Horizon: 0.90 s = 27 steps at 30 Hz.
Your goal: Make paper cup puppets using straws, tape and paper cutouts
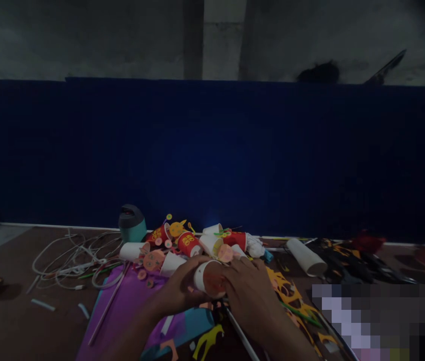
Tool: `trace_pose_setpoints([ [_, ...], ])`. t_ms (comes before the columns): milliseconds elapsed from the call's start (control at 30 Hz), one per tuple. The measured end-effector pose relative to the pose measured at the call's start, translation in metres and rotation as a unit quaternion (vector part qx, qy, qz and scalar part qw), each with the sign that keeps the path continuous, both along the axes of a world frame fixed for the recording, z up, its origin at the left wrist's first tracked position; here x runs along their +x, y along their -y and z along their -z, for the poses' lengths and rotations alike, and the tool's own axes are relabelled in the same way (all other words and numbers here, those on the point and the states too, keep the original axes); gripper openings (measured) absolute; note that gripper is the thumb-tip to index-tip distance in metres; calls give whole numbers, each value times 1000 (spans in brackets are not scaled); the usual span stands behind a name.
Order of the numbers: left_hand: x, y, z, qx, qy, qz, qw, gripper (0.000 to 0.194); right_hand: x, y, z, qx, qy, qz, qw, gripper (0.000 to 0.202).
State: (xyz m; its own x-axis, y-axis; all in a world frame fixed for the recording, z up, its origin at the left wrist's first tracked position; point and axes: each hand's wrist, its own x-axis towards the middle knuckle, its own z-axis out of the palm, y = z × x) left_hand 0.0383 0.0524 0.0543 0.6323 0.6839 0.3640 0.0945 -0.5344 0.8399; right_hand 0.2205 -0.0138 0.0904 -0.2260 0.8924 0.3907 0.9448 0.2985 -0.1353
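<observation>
Between my two hands is a white paper cup (200,277), tilted so that an orange round face (213,279) at its end shows. My left hand (178,287) wraps around the cup's left side. From the right, my right hand (249,285) bends its fingers against the cup and its orange end; some fingertips are hidden. Just beyond the hands lie more paper cups, white ones and red ones (189,243), with orange paper circles (154,260) among them. Purple paper (137,296) and blue paper (197,321) lie beneath my left forearm.
A tangled white cable (73,258) lies left of a teal and grey object (133,224). Yellow paper offcuts (285,286) and a white paper tube (306,257) are to the right. A blue partition (212,150) borders the table's far edge. The lower right is pixelated.
</observation>
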Motion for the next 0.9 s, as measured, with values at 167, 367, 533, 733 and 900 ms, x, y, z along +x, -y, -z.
trace_pose_setpoints([
  [167, -5, -2, 7, -11, 10, 15, 1000, 60, 2, 6, -4, -8, -7, -11, 1000, 19],
  [367, -5, -3, 8, -25, 39, 48, 998, 57, 3, 9, -7, -8, -44, -33, 998, 19],
  [533, -3, -2, 4, -62, 48, 72, 994, 54, 4, 12, -11, -29, -63, -53, 996, 16],
  [733, -5, -5, 7, -106, 84, 98, 986, 59, 5, 14, -14, -57, -99, -64, 991, 16],
  [900, -6, -6, 8, -101, 84, 102, 986, 54, 6, 12, -11, -54, -111, -53, 991, 15],
])
